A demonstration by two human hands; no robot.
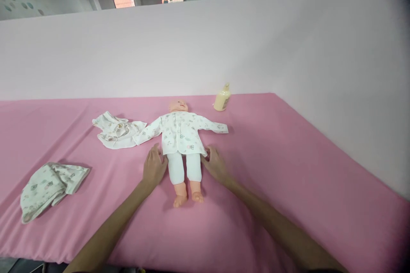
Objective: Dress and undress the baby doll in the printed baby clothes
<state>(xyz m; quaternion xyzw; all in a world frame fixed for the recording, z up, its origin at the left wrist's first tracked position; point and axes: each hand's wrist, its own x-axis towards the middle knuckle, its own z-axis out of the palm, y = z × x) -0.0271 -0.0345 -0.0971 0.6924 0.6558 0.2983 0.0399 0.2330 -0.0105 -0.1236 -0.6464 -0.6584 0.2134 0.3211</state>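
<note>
A baby doll (181,136) lies on its back on the pink sheet (275,166), head away from me. It wears a white patterned top and white trousers (185,167), and its feet are bare. My left hand (154,167) rests at the doll's left hip, fingers curled against the waist of the trousers. My right hand (214,163) mirrors it at the other hip, fingertips pinched at the hem of the top and the trouser waist.
A crumpled white garment (115,131) lies left of the doll. A folded patterned cloth (48,186) sits near the front left edge. A cream bottle (222,98) stands by the pale wall behind the doll's head. Another wall bounds the right side.
</note>
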